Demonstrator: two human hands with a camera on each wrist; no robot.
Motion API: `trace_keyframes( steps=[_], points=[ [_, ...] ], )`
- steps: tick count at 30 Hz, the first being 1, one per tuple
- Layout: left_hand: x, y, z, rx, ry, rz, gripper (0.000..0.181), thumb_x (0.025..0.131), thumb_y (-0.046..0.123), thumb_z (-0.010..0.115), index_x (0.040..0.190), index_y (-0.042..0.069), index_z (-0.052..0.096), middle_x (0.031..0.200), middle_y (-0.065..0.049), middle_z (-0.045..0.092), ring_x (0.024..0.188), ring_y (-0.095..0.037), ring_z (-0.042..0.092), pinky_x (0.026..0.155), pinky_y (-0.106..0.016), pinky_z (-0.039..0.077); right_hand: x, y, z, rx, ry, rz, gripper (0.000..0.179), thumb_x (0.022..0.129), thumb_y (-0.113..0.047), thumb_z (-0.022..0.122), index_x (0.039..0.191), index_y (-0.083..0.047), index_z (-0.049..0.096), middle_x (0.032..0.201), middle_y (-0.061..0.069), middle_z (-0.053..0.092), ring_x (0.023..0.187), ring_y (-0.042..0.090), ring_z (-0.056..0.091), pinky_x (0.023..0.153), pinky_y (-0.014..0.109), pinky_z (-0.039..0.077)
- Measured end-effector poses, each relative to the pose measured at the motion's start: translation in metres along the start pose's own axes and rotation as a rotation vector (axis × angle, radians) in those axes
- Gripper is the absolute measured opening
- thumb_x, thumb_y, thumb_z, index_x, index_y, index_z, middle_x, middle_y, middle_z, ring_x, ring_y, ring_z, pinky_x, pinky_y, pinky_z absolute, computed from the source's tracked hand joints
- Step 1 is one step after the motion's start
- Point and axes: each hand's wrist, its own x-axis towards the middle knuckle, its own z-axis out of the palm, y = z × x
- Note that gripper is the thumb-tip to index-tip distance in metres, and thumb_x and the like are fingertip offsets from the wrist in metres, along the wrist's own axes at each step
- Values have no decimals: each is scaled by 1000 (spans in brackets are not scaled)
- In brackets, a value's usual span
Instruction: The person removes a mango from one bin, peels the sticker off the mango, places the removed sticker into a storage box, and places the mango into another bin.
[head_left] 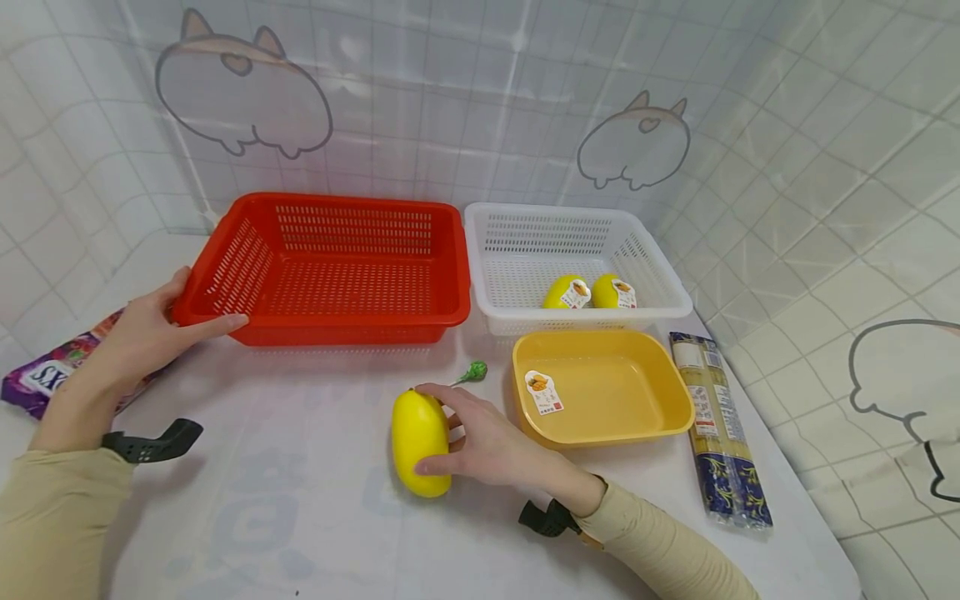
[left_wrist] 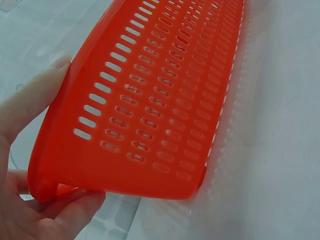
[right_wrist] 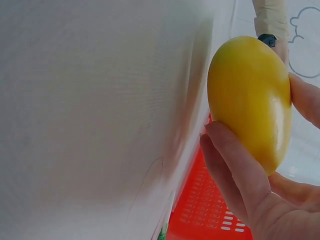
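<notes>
My right hand point(head_left: 487, 435) grips a smooth yellow mango point(head_left: 415, 442) from its right side, low over the middle of the table. In the right wrist view, fingertips and thumb press on opposite sides of the mango point(right_wrist: 250, 100). The left hand point(head_left: 142, 343) holds the near left corner of a red perforated basket point(head_left: 345, 327). Seen from the left wrist, that hand's fingers point(left_wrist: 80, 215) curl under the rim of the basket point(left_wrist: 165, 100). No items show inside the red basket.
A white basket point(head_left: 585, 320) with two stickered yellow mangoes point(head_left: 564, 292) stands at the back right. Before it is a yellow tub point(head_left: 622, 429) with a sticker inside. A noodle packet point(head_left: 720, 433) lies at right, a purple bag point(head_left: 45, 379) at left, a small green sprig point(head_left: 474, 372) centrally.
</notes>
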Motion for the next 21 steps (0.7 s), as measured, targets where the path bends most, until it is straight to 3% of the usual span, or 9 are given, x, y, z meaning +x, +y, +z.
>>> trace_keyframes(
  steps=[9, 16, 21],
  points=[
    [0, 1, 1, -4, 2, -9, 108, 92, 56, 64, 155, 24, -18, 166, -21, -7, 141, -53, 15, 98, -77, 32, 0, -1, -1, 18, 2, 10, 84, 79, -29, 86, 150, -28, 41, 141, -9, 52, 103, 12, 59, 83, 22, 57],
    [-1, 3, 0, 11, 5, -11, 108, 92, 57, 63, 155, 24, -18, 165, -27, -1, 140, -54, 16, 97, -78, 31, 1, -1, -3, 32, 8, -4, 84, 79, -29, 87, 149, -27, 41, 140, -8, 53, 101, 10, 61, 83, 21, 57],
    [-1, 3, 0, 3, 4, -12, 108, 92, 56, 64, 155, 24, -18, 166, -24, -4, 142, -54, 15, 98, -78, 30, 4, -3, -6, 26, 4, -30, 84, 79, -30, 86, 150, -28, 41, 135, -8, 55, 100, 11, 61, 83, 21, 57]
  ],
)
